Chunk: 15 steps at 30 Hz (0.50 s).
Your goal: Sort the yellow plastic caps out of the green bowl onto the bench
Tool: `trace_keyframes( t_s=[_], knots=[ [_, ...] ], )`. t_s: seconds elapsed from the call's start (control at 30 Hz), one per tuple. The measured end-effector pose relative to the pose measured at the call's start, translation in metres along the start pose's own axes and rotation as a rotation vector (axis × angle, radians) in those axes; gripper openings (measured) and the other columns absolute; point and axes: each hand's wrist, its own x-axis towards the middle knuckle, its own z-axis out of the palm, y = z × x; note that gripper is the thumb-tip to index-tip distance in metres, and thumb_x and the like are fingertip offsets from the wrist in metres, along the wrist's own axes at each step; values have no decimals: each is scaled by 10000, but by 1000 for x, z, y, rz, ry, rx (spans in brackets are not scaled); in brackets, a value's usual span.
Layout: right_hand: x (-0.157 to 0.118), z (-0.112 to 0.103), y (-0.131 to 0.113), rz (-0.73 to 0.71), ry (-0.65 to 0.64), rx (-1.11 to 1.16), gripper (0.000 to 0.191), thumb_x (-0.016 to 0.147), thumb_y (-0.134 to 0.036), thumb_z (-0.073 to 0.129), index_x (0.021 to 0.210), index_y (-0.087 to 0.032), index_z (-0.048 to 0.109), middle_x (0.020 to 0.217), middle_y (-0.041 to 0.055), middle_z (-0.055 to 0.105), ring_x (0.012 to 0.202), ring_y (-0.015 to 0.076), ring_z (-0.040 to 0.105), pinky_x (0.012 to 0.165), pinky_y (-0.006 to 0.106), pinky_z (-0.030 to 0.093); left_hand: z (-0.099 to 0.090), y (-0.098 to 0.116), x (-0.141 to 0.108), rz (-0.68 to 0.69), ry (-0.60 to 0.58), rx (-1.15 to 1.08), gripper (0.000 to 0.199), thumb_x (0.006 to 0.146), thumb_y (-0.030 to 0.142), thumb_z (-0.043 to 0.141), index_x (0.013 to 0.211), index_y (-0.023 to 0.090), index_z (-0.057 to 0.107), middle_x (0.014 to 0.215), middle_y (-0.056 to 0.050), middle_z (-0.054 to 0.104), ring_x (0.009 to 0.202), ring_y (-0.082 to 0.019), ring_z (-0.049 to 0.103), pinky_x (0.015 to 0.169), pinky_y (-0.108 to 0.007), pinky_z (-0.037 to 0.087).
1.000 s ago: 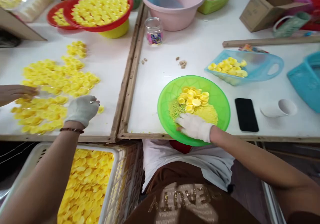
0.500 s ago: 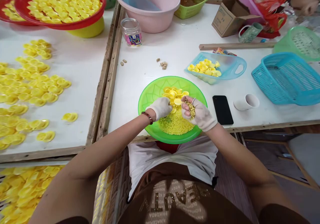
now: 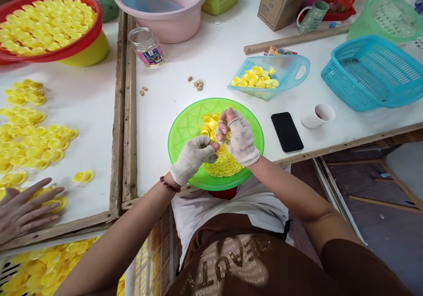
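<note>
A round green plastic basin (image 3: 183, 126) sits at the table's front edge, in front of my body. Small yellow pellets (image 3: 225, 167) are heaped in its near part, and shallow yellow plastic caps (image 3: 209, 125) lie in the far part. My left hand (image 3: 194, 156), in a white fingerless glove, pinches at the fingertips over the basin; what it holds is too small to make out. Above the caps, my right hand (image 3: 240, 138), gloved likewise, is curled around a handful of pellets that show between the fingers. The two hands' fingertips are close together.
Right of the basin are a black phone (image 3: 287, 131), a white cup (image 3: 317, 116) and a blue basket (image 3: 373, 75). Behind it are a blue scoop (image 3: 287, 72) with yellow caps and a clear jar (image 3: 146, 47). Another person's hand (image 3: 26, 208) spreads over caps at left.
My left hand has drawn back from the pile and turned into a pinch. My right hand has moved left over the caps. Another person's hand has appeared at left; the view has shifted.
</note>
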Motion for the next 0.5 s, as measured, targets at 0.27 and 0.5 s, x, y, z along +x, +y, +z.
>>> trace_keyframes(
  t_s=[0.27, 0.5],
  knots=[
    [1, -3, -6, 13, 30, 10, 420, 939, -617, 615, 797, -242, 491, 561, -81, 383, 445, 82, 381, 426, 223, 320, 0, -6, 1, 50, 24, -25, 338, 714, 405, 845, 792, 155, 631, 699, -8, 654, 633, -129, 648, 655, -261, 573],
    [-1, -26, -12, 52, -42, -74, 428, 869, -601, 714, 799, -218, 537, 546, -97, 377, 409, 50, 332, 393, 197, 210, -14, -3, -11, 102, 61, -85, 321, 738, 419, 863, 855, 160, 715, 719, -1, 675, 634, -110, 642, 678, -237, 570]
  ],
)
